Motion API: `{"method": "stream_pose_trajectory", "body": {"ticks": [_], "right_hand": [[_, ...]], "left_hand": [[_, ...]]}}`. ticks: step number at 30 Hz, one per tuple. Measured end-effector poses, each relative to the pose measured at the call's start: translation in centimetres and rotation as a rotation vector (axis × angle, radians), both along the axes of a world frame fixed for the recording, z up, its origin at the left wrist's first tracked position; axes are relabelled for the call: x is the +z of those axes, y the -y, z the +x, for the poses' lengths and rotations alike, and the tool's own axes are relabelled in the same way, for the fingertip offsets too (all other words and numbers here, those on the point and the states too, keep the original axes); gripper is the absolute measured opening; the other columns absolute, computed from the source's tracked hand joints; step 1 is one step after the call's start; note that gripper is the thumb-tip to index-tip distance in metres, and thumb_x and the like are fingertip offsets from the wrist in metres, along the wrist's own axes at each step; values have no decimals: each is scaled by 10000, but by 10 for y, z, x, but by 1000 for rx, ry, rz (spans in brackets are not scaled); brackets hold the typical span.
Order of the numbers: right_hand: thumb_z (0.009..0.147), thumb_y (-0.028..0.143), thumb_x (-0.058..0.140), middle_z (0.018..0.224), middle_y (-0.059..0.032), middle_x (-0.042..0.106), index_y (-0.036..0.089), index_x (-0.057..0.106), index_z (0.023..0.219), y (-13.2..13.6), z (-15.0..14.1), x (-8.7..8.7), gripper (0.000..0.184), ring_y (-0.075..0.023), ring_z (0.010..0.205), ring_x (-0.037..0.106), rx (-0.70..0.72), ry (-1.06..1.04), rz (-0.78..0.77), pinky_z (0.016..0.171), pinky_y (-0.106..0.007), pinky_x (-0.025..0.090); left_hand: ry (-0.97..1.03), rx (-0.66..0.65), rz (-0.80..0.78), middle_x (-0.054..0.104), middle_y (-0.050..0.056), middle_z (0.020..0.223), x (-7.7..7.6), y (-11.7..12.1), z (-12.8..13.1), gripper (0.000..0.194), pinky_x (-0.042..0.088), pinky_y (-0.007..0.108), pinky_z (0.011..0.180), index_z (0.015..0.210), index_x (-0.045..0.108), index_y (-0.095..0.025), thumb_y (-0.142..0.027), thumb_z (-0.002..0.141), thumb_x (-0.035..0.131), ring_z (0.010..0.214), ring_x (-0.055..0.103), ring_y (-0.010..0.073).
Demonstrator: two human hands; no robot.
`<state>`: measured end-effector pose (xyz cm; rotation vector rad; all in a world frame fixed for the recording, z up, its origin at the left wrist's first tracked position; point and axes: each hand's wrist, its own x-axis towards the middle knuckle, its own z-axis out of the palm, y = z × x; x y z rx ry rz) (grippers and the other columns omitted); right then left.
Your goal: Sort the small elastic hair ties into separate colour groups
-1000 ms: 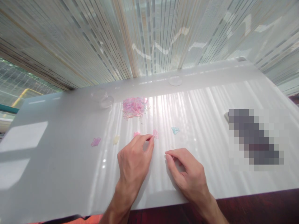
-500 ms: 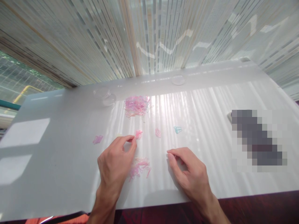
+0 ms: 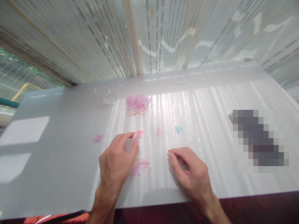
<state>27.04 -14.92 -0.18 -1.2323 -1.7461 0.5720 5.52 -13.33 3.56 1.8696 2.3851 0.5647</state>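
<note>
My left hand (image 3: 120,152) is beside a small pink cluster of clip-like loops (image 3: 139,133). Its thumb and forefinger are parted, with nothing seen between them. Partly behind that hand lies a loose heap of pink, purple and pale clip-like loops (image 3: 141,166). My right hand (image 3: 188,166) rests on the table with thumb and forefinger pressed together; whatever they hold, if anything, is too small to make out. Separate small clusters lie in a row: purple (image 3: 98,138), light pink (image 3: 159,132) and blue (image 3: 178,129).
A larger pile of mixed pastel loops (image 3: 137,105) lies farther back on the white table (image 3: 70,174). Clear round containers (image 3: 109,98) stand back left, and a clear disc (image 3: 179,79) lies near the blinds (image 3: 158,37). A blurred dark object (image 3: 259,137) sits at right.
The thumb and forefinger of my left hand, earlier pinched at the pink cluster, have come apart. My right hand stays almost where it was.
</note>
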Motion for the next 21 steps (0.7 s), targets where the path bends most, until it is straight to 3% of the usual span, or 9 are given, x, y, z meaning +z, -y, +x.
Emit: {"method": "stream_pose_trajectory", "body": {"ticks": [5,21], "right_hand": [[998,114,614,844,-14,733,196,687,1001,0,0,1,110,-134,735,675,-2,13,6,671,-248,541],[1006,149,606,820,-14,732,214,697,985,1,-2,2,114,-151,710,677,-21,28,-32,651,-271,558]], "left_hand": [[-18,-89,-7,753,-36,1149,0,-1,8,262,379,264,586,1178,792,-336,-226,956,710,569,514,78],[9,-115,12,741,-15,1136,-6,4,0,280,386,261,570,1215,772,-317,-246,961,677,573,520,86]]}}
